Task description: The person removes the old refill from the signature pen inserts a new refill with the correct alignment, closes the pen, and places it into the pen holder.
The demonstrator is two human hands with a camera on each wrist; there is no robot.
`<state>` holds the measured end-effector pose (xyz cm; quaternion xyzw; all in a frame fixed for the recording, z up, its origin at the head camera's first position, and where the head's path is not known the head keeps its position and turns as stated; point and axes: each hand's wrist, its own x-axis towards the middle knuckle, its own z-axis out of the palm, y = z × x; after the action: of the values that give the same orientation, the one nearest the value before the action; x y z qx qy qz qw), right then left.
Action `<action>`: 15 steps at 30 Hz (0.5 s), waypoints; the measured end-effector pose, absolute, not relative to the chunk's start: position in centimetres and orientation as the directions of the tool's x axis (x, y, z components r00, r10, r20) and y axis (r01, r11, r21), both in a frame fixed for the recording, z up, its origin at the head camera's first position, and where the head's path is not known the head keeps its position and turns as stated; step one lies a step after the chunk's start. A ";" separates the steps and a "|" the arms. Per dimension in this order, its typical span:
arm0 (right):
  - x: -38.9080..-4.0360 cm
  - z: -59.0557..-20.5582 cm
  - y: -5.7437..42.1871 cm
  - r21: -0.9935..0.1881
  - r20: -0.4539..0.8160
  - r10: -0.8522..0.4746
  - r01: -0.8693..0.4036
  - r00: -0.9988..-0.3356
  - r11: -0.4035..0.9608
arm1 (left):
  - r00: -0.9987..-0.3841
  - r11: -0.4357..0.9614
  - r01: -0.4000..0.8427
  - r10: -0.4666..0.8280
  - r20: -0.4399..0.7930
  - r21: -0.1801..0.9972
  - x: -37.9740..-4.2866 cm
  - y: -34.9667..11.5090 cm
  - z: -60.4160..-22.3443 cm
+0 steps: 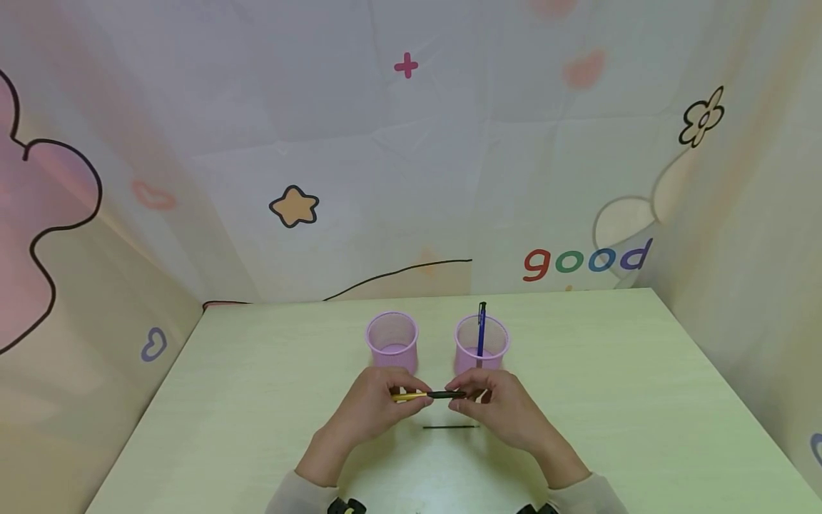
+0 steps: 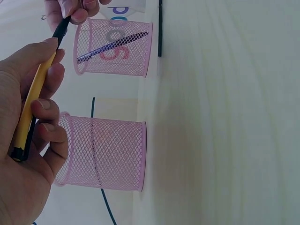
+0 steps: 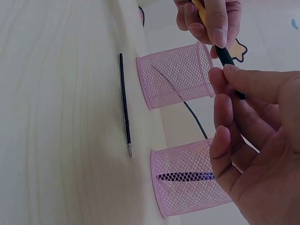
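Note:
Both hands hold one pen level above the table. The left hand point(image 1: 379, 400) grips its yellow barrel point(image 2: 35, 96), whose black clip end lies against the palm in the left wrist view. At the other end, the right hand point(image 1: 504, 403) pinches the black grip section point(image 3: 225, 56) between thumb and fingertips. Beneath the hands, a thin black pen refill point(image 3: 124, 98) with a metal tip lies on the table. Behind the right hand stands a pink mesh pen cup point(image 1: 459, 343) with a blue pen point(image 1: 481, 332) leaning in it.
A second pink mesh cup point(image 1: 393, 350) stands behind the left hand, with nothing seen inside. The pale wooden table point(image 1: 257, 371) meets a printed cloth backdrop point(image 1: 347, 157) at its back edge and along both sides.

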<state>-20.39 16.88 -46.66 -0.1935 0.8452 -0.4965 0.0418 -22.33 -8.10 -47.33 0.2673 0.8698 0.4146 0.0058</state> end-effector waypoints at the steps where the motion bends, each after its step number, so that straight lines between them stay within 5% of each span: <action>1: -20.4 -46.7 16.9 -0.855 0.123 -0.366 -0.286 -0.923 0.434 | -0.857 0.512 0.459 0.470 0.210 0.726 -22.3 -8.1 -47.3; 15: -20.3 -46.6 17.1 -0.866 0.122 -0.347 -0.270 -0.930 0.421 | -0.854 0.507 0.461 0.475 0.211 0.728 -22.3 -8.1 -47.3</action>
<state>-20.27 17.11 -46.60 -0.1831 0.8421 -0.5058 0.0376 -22.33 -8.09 -47.28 0.2698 0.8679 0.4170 0.0083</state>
